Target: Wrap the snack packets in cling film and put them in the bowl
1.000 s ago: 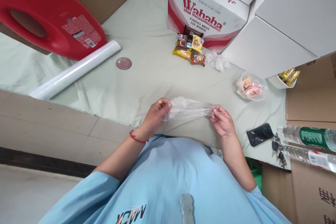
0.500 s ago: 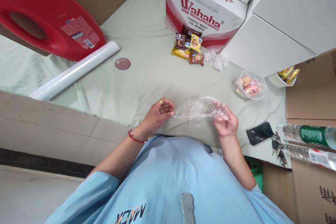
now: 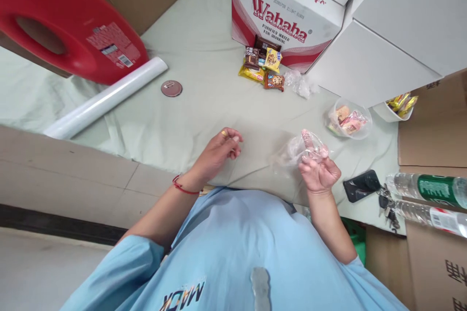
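My right hand (image 3: pixel 318 169) has a clear plastic bag (image 3: pixel 292 151) hanging from its fingers. The thin film covers the raised fingers, one of which shows through it, and the loose end trails left above the cloth. Whether the fingers are inside the bag or behind it, I cannot tell. To the left, my left hand (image 3: pixel 223 148) is apart from the bag, loosely curled with its fingers parted and nothing visible in them. A crumpled clear plastic wrapper (image 3: pixel 301 84) lies farther back, beside several small wrapped snacks (image 3: pixel 262 63).
A Wahaha water carton (image 3: pixel 280 19) stands at the back. At right are a clear bowl of snacks (image 3: pixel 367 129), a white container (image 3: pixel 387 113), a phone (image 3: pixel 361 185), keys (image 3: pixel 385 201) and bottles (image 3: pixel 440 189). A red jug (image 3: pixel 98 19), white roll (image 3: pixel 109 99) and round tin (image 3: pixel 171 88) sit left.
My left hand has let go of the bag and moved slightly left. The bag, stretched between both hands before, now hangs from my right hand, which has shifted a little right.
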A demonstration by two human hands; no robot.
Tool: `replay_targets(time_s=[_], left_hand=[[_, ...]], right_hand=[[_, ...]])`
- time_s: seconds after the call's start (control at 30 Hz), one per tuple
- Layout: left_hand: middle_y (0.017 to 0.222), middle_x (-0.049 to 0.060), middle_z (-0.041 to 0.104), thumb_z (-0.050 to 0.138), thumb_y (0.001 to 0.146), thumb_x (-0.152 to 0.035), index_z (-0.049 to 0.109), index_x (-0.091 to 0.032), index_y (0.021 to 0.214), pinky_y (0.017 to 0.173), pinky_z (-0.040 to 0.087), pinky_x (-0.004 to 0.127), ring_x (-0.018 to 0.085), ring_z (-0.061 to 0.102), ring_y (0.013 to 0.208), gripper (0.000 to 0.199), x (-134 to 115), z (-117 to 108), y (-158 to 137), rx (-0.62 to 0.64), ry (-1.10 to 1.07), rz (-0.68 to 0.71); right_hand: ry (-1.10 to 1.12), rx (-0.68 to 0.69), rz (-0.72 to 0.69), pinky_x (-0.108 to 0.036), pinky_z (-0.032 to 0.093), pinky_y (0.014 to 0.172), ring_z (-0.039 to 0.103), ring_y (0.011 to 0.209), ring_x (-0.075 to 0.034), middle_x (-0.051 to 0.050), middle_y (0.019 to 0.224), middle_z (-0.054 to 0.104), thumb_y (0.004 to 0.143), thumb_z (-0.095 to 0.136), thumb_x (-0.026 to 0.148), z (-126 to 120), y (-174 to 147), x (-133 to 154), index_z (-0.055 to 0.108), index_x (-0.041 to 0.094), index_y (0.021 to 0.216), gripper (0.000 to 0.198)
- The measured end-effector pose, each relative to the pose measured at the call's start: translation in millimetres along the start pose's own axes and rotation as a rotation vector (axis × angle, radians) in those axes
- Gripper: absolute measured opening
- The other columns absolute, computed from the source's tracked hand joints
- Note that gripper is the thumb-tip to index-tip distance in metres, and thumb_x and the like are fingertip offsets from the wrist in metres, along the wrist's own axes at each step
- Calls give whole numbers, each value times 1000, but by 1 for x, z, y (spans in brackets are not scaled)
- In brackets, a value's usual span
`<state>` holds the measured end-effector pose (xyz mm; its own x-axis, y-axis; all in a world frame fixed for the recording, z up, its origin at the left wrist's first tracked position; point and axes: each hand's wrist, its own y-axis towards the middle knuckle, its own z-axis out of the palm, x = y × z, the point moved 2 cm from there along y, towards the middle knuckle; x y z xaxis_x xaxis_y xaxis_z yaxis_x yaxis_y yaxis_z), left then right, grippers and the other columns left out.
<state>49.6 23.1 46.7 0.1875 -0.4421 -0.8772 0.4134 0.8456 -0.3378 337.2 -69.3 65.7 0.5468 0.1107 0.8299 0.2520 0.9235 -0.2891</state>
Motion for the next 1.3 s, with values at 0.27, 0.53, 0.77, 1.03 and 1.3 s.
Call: replay_targets(time_s=[0.27, 0.53, 0.77, 1.03, 1.3], left_hand=[[109, 11, 72, 68, 85, -76, 69, -18, 111, 53, 41, 24, 11, 60, 67, 63, 40, 71, 22, 255, -75, -314], [57, -8, 45, 91, 67, -40, 60, -19, 77, 44, 16, 21, 3, 30, 45, 39, 44, 103, 51, 437, -166, -384], [72, 0, 63, 88, 72, -52, 61, -20, 82, 44, 29, 19, 10, 57, 55, 43, 36, 74, 56, 252, -207, -383], [83, 2, 70, 89, 71, -63, 67, -19, 86, 73, 54, 27, 15, 66, 79, 51, 44, 104, 47, 421, -305, -373], [93, 1, 73, 94, 69, -33, 59, -20, 83, 86, 55, 30, 14, 70, 90, 39, 18, 57, 49, 134, -493, -83]], right_hand=[[146, 104, -58, -23, 21, 34, 24, 42, -1, 0, 152, 62, 71, 83, 42, 8, -3, 4, 66, 28, 76, 22], [55, 95, -65, -25, 15, 33, 20, 38, 1, 4, 145, 67, 71, 79, 52, -1, -12, 3, 61, 26, 64, 32], [70, 64, -79, -24, 17, 33, 17, 37, 2, 5, 138, 73, 72, 75, 49, -12, -14, -6, 60, 25, 59, 32], [302, 393, -7, -19, 12, 28, 20, 33, 2, -2, 118, 81, 78, 74, 50, -1, -9, -26, 68, 25, 60, 31], [-207, 243, 219, -28, 37, 44, 39, 45, -5, -8, 135, 74, 64, 83, 45, -15, -23, -24, 66, 23, 62, 27]])
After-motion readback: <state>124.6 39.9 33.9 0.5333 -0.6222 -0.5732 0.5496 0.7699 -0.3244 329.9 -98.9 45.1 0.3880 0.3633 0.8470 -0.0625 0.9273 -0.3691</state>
